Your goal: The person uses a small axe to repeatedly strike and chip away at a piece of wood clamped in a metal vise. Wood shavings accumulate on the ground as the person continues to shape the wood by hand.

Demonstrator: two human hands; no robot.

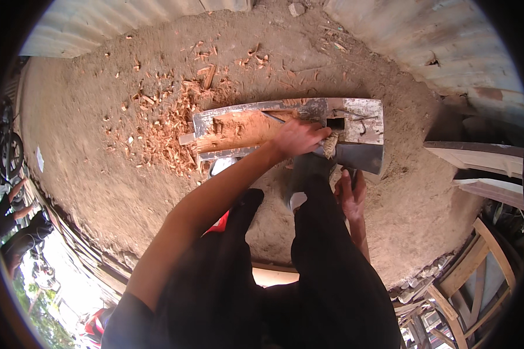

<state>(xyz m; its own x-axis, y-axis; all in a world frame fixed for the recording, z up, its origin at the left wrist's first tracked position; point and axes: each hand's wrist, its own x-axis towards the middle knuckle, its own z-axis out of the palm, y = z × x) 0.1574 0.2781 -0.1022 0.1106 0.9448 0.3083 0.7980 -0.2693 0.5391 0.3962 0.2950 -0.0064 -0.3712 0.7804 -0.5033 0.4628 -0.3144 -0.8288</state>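
- The wooden piece [247, 128] lies on the ground [413, 192] in front of the person, its long side crosswise, with a rough hollow at its left and worn paint at its right.
- The left hand [301, 138] is closed around a chisel [275, 118]; its metal end points up and left over the hollow, and its frayed butt [330, 145] sticks out on the other side.
- The right hand [350, 196] has its fingers curled about a dark handle [354, 174]. A flat grey part [361, 156] lies just beyond; whether it belongs to that tool or to the wood, I cannot tell.
- If the handle carries a striking head, a badly aimed blow could catch the left hand, since its fingers sit close to the butt.
- The frayed butt could let a blow glance off or shed splinters.
- The hollow's rim looks narrow; too deep a bite or prying sideways could split it, more so along the grain.
- No clamp shows, so a hard knock could shift the wood toward the right leg [315, 180], which is close by.
- Loose chips [177, 136] beside the left end could get underneath and make it rock.
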